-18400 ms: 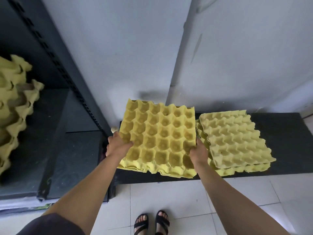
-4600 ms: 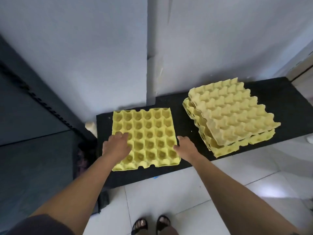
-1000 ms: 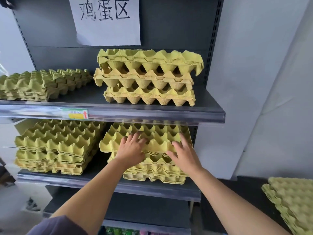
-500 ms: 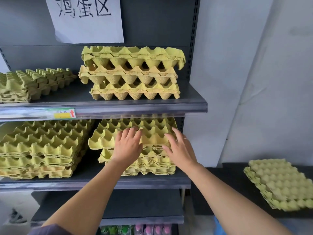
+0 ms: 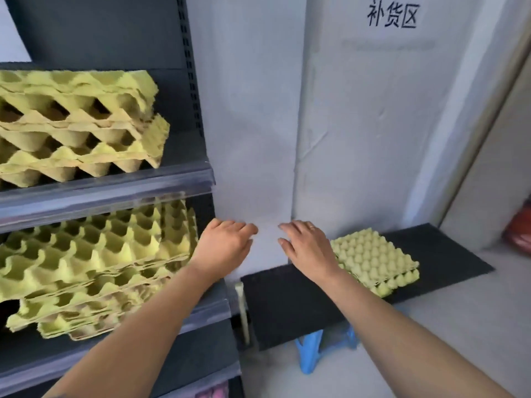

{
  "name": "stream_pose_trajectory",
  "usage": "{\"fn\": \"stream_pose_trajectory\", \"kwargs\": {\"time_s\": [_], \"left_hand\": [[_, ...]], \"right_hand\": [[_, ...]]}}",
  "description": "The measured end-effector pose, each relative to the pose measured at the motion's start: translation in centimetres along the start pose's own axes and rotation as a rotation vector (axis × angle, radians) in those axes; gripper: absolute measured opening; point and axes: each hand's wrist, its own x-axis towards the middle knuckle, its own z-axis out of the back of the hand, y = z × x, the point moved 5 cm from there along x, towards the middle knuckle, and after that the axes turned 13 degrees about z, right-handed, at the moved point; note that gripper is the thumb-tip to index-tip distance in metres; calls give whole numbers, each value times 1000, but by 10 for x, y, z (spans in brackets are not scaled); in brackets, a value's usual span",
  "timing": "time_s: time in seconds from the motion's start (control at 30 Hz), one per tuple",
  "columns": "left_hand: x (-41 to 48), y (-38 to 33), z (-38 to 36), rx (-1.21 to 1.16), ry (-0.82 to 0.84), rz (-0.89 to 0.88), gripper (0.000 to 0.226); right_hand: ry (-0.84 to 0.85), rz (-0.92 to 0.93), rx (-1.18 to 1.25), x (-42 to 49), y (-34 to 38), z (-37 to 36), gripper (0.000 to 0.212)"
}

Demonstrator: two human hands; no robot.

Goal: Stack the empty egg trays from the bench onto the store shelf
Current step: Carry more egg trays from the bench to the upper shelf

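Note:
A small stack of pale yellow egg trays (image 5: 373, 257) lies on the black bench (image 5: 290, 300) at the right. On the grey shelf unit's middle shelf (image 5: 207, 308) sits a stack of yellow-green egg trays (image 5: 94, 254). Another tray stack (image 5: 77, 124) rests on the upper shelf (image 5: 115, 191). My left hand (image 5: 224, 248) hovers in the air just right of the middle-shelf stack, fingers spread, holding nothing. My right hand (image 5: 307, 248) is held out over the bench, just left of the bench trays, fingers spread and empty.
A white wall (image 5: 258, 110) with a handwritten sign (image 5: 392, 15) stands behind the bench. Blue stool legs (image 5: 310, 354) show under the bench. A red object (image 5: 517, 231) lies at the far right edge by a door frame.
Both hands have left the middle-shelf tray stack and moved right toward the bench. The view has swung right, bringing the bench and its trays nearer the centre.

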Motion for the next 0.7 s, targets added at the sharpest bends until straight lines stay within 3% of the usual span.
{"fn": "stream_pose_trajectory", "kwargs": {"time_s": [0.3, 0.53, 0.7], "left_hand": [[115, -180, -116, -56, 305, -121, 32], [160, -265, -195, -92, 485, -198, 33], [198, -303, -262, -112, 587, -229, 32]], "right_hand": [[332, -302, 18, -113, -225, 13, 41], [530, -573, 105, -181, -349, 2, 47], [645, -650, 134, -208, -414, -22, 49]]}}
